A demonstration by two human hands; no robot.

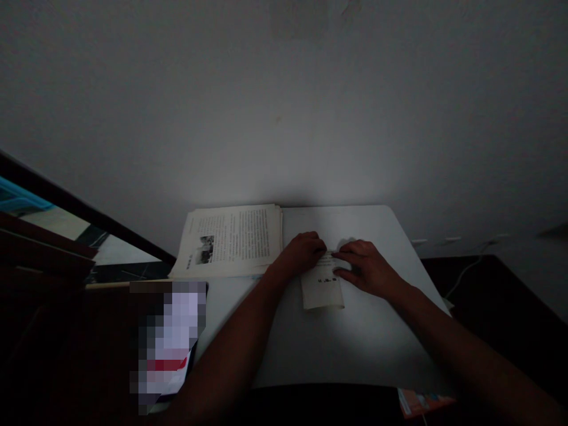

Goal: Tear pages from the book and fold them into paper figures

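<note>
paper slip (322,297) mid-bench (302,355) | left grip (306,251) pinching its 11 o'clock corner, looks like | right grip (366,269) at its 2 o'clock, can't tell if closed | uneven tugging could rip it tbh

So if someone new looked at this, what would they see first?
Probably the bright, blurred-out object with a red patch, at the left edge of the white table. Next, the left hand and right hand, meeting at the far end of a small printed paper near the table's middle. Then the stack of printed pages at the table's far left corner.
</note>
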